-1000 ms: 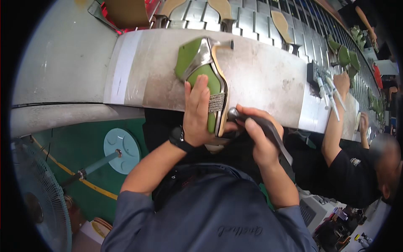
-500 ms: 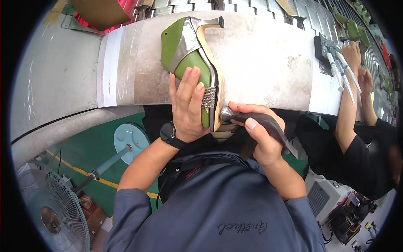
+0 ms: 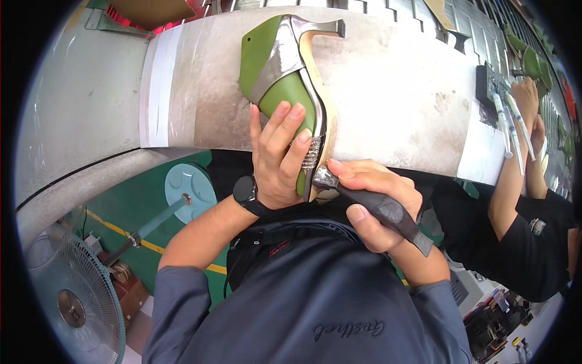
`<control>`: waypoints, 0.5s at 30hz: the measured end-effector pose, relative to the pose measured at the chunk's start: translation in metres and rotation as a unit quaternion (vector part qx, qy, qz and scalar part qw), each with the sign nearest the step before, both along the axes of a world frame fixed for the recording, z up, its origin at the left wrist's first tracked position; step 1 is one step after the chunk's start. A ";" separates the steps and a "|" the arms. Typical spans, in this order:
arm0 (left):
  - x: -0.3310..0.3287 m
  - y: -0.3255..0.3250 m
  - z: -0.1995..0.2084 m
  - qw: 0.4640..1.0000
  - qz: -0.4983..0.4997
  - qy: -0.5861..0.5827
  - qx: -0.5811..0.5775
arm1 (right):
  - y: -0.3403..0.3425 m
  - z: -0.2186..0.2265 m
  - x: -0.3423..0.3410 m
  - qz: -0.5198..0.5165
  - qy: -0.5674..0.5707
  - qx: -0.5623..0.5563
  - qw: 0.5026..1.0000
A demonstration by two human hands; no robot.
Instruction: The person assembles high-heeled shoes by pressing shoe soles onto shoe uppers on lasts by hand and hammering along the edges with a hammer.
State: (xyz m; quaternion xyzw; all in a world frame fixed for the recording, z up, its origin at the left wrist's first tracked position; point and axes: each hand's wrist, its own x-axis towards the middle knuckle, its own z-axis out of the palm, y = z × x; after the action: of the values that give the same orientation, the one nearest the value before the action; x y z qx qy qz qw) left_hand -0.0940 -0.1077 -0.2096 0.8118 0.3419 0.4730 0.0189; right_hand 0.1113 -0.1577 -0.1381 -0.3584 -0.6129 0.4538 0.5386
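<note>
Most likely working the sole [image 3: 331, 118] down at the toe, by pressing or tapping with a hammer [image 3: 391, 212]. Steadying the high-heeled shoe [image 3: 310, 91] with the left hand [image 3: 282, 161], with the grip clamped along its upper and with spread fingers; cannot see the thumb. Clasping the hammer in the right hand [image 3: 383, 182], with that grip wrapped round the dark handle, and holding the metal head [image 3: 325, 177] at the toe end. Cannot tell contact from a slight gap there.

Next, probably calls for bracing the shoe firmly and aiming squarely at the rim of the sole, clear of the left fingers; could scuff the shiny upper with a slip.

Placed across the near edge of the pale desk [image 3: 394, 109], somewhat left of the middle: pointing toward the far edge with the heel [image 3: 327, 28], jutting past the near edge with the toe. Tipped sideways, with the sole facing right. Cannot tell resting on the desk from hanging just above.

Looks nearly complete: fitted over a green last [image 3: 282, 91] with a small hole near the top, wrapped in glossy silver at the back and along the side, crossed near the toe by a sparkling band [image 3: 312, 151], partly covered by fingers. Shows tan along the sole and dark at the heel tip.
</note>
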 end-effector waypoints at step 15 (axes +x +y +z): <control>0.004 0.000 -0.003 0.999 0.030 -0.017 0.001 | 0.036 -0.002 0.017 0.051 0.013 0.006 0.999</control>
State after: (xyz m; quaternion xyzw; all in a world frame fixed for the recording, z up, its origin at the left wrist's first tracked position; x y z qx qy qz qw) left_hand -0.0899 -0.1077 -0.2128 0.7931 0.3653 0.4873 0.0094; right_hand 0.1286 -0.1218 -0.1400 -0.3168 -0.6261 0.4818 0.5249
